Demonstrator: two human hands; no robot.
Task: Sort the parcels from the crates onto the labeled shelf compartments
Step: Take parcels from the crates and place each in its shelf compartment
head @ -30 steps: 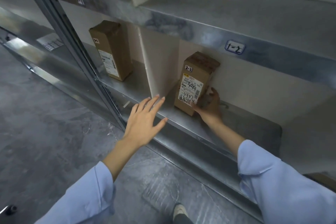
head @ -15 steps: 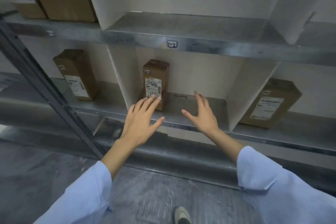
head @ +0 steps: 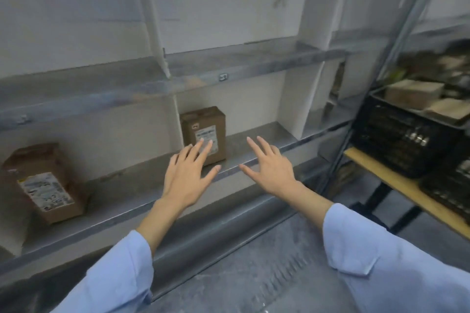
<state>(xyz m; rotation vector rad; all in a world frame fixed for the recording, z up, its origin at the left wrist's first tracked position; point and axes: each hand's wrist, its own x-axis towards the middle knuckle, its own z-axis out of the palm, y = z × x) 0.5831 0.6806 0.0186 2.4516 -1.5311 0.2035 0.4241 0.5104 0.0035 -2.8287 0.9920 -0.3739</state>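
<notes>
Head view, taken from just behind the person facing the shelf (head: 122, 180). Far left, a brown parcel (head: 45, 185) stands a little tilted in its compartment, its label to the front. Next comes the left hand (head: 185, 180), fingers straight and spread, holding nothing. Its fingertips overlap the second parcel (head: 203, 119) in the picture, but I cannot tell if they touch it. That parcel stands upright just right of a white divider (head: 175, 114), under a small tag (head: 223, 77) on the shelf lip above, too blurred to read. The right hand (head: 274, 173) hovers over the front edge of the same compartment, also flat, splayed and empty.

Both parcels look shelved, so I judge the step in hand is to fetch another. Far right, a black crate (head: 391, 140) sits on a wooden bench (head: 396, 183) with more parcels (head: 412, 93) inside. To do this well, I'd take one box at a time with both hands low on its sides. I'd turn its label up and read the code before walking. Then I'd match it to the tag and stand the box label-out, back from the lip.
</notes>
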